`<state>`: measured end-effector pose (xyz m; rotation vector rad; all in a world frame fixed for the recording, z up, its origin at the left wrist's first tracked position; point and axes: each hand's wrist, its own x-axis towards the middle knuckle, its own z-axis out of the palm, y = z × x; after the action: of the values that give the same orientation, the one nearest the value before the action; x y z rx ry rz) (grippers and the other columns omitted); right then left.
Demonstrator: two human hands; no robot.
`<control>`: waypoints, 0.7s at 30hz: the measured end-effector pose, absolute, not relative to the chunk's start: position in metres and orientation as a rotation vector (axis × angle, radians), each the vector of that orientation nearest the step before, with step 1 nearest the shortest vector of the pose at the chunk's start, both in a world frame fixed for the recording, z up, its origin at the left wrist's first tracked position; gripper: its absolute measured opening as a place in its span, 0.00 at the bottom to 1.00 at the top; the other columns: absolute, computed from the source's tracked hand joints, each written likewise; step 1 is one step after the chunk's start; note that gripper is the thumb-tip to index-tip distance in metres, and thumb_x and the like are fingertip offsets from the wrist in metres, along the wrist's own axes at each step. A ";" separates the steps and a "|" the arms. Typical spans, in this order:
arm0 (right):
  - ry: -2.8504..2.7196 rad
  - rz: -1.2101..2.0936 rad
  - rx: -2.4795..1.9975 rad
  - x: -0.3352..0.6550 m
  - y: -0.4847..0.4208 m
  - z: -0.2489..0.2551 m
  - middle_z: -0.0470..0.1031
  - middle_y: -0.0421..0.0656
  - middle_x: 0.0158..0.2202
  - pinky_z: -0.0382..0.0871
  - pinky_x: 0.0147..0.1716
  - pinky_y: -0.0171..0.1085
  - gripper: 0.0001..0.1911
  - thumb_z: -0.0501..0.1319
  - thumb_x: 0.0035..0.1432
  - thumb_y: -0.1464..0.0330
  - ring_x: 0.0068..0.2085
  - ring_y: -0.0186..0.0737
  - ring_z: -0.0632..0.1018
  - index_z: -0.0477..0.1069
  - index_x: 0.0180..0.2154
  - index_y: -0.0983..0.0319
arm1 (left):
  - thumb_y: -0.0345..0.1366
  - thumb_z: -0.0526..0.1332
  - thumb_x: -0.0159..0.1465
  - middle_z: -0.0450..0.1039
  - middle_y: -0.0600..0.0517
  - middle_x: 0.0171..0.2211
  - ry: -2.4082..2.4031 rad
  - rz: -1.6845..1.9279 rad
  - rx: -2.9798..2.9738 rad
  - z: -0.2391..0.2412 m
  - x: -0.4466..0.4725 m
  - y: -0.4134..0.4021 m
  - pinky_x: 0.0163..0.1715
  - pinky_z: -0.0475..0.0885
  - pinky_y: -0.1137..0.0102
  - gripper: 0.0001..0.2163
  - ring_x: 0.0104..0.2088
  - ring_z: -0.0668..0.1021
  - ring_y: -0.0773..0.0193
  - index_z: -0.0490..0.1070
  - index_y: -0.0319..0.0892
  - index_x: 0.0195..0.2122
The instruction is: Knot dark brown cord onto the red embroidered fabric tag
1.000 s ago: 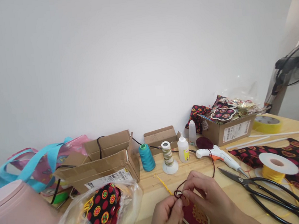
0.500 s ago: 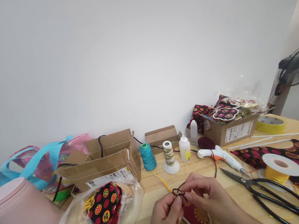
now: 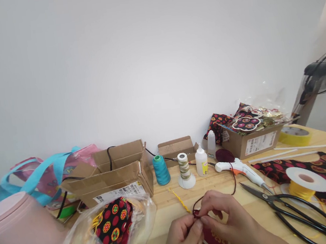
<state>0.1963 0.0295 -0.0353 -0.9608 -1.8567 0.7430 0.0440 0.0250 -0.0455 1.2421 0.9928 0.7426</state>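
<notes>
My left hand and my right hand meet at the front of the table, fingertips nearly touching. Both pinch a dark maroon cord, looped where the fingers come together. From there the cord trails right, toward a maroon ball of thread. Below my fingers lies a red, pale-edged fabric piece with gold patterning, partly covered by my right hand. A yellow twisted cord runs from near my left fingertips up across the tabletop. The exact crossing of the loop is hidden by the fingers.
To the right lie black scissors, a white glue gun and a yellow thread spool. Behind stand a teal thread cone and a glue bottle. A plastic bag with patterned fabric sits left, by a cardboard box.
The open maroon loop above my fingertips has become smaller and tighter. My right hand's fingers have come in closer to the left, covering more of the knot area.
</notes>
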 end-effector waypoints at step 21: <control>-1.977 0.510 -0.938 0.197 0.026 -0.034 0.69 0.39 0.25 0.62 0.29 0.31 0.09 0.55 0.44 0.81 0.28 0.33 0.69 0.67 0.25 0.62 | 0.53 0.56 0.50 0.52 0.63 0.12 1.021 0.657 1.172 -0.043 0.042 0.022 0.12 0.41 0.75 0.19 0.12 0.51 0.77 0.60 0.40 0.20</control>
<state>0.1974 0.0262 -0.0345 -0.9382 -1.9770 0.5103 0.0421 0.0221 -0.0431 1.1716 1.0213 0.6571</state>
